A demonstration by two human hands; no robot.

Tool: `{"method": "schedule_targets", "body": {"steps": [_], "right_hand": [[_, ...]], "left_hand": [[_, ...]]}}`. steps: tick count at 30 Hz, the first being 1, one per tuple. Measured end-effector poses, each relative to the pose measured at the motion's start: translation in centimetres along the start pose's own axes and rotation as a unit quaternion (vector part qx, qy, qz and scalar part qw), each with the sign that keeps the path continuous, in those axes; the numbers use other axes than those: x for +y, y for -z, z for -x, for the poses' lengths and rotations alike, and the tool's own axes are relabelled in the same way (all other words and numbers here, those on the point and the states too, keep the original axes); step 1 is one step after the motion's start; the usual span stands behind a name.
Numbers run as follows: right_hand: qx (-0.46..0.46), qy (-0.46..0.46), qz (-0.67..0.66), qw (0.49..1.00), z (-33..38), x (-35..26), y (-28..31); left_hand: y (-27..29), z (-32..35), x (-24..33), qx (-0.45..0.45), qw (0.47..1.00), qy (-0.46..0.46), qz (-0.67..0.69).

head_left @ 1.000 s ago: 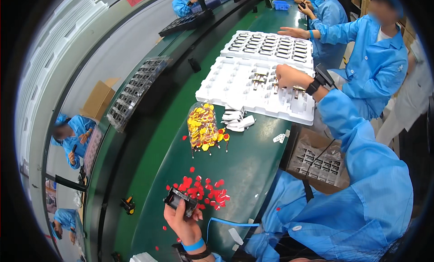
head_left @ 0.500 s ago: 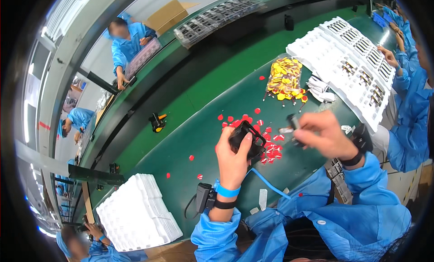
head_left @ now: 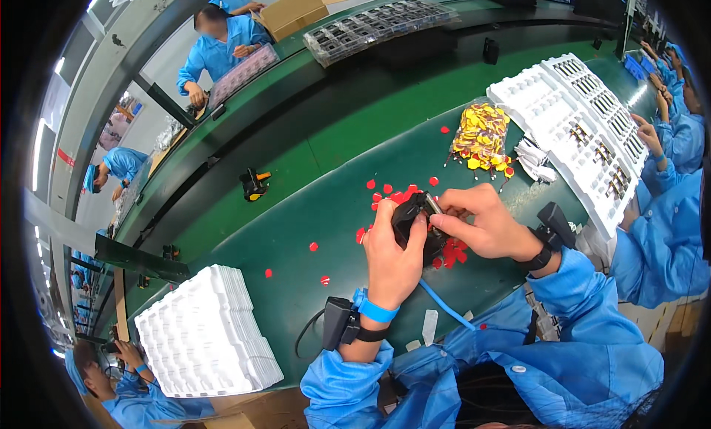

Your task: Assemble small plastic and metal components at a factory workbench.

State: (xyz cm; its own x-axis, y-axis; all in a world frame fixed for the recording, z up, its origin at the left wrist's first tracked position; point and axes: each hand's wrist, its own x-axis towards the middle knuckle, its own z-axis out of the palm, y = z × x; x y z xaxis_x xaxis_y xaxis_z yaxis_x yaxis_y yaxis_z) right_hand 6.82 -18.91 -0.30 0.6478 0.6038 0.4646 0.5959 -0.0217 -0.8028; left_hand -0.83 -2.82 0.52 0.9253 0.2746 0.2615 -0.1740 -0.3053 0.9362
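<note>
Broadly, the green worktop (head_left: pixel 311 214) carries a stack of white moulded trays (head_left: pixel 204 333) at the person's left and a scatter of small red pieces (head_left: pixel 392 194) just behind the hands, seemingly kept within easy reach. Over it, the left hand (head_left: pixel 391 255) is wrapped shut around a small black device (head_left: pixel 412 220), steadying it upright, while the right hand (head_left: pixel 481 222) pinches closed at the device's top edge, wrist bent inward.

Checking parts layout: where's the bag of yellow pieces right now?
Head view, upper right: the bag of yellow pieces lies on the green table, just left of the white trays, beyond both hands.
</note>
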Motion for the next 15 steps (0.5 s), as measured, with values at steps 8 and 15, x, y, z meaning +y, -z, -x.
{"method": "schedule_targets", "body": {"steps": [8,15], "right_hand": [[-0.005,0.016,-0.001,1.000,0.2,0.2,0.2],[-0.004,0.025,0.041,0.999,0.5,-1.3,0.2]], "left_hand": [[-0.3,0.4,-0.5,-0.027,0.999,-0.005,0.031],[0.3,0.4,-1.1,-0.105,0.988,-0.098,0.061]]}}
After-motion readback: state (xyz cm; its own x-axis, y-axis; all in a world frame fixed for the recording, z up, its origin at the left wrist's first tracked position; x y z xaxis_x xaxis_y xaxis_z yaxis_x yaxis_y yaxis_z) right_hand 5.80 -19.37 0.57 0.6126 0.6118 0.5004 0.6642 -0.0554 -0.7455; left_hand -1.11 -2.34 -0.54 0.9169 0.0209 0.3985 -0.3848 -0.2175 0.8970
